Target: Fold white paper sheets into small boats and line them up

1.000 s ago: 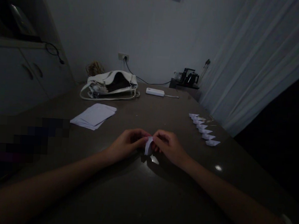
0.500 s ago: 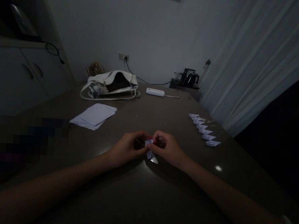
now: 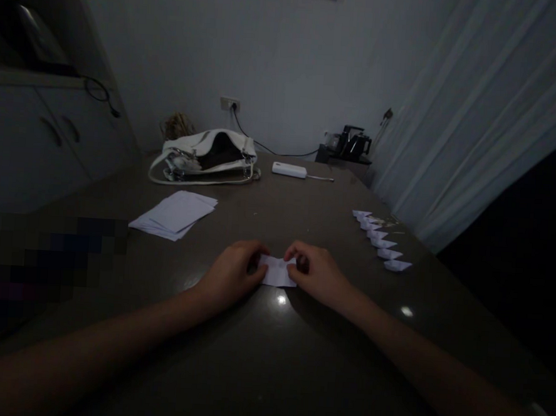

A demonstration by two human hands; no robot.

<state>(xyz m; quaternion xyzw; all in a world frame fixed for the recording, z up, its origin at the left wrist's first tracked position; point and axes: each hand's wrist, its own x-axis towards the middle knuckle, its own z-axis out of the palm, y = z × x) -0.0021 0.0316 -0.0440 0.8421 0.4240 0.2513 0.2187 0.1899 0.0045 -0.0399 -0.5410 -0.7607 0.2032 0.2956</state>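
Note:
A small creased piece of white paper [image 3: 276, 273] lies spread between my two hands, low over the brown table [image 3: 260, 345]. My left hand [image 3: 237, 269] pinches its left end between thumb and fingers. At the right end, my right hand [image 3: 315, 272] grips the paper with thumb and curled fingers. To the right stands a row of several folded paper boats [image 3: 383, 244]. A stack of white paper sheets [image 3: 178, 214] rests to the left, beyond my left hand.
A white handbag [image 3: 210, 157] sits at the back left of the table. Right of it lies a white power bank [image 3: 289, 170] with a short cable. Small scraps [image 3: 390, 223] lie near the boats. A black kettle [image 3: 357, 145] stands behind, beside the curtain [image 3: 433, 129].
The paper was a narrow folded piece with my fingers close together. Now it is opened out wider, and my hands have moved apart to its two ends.

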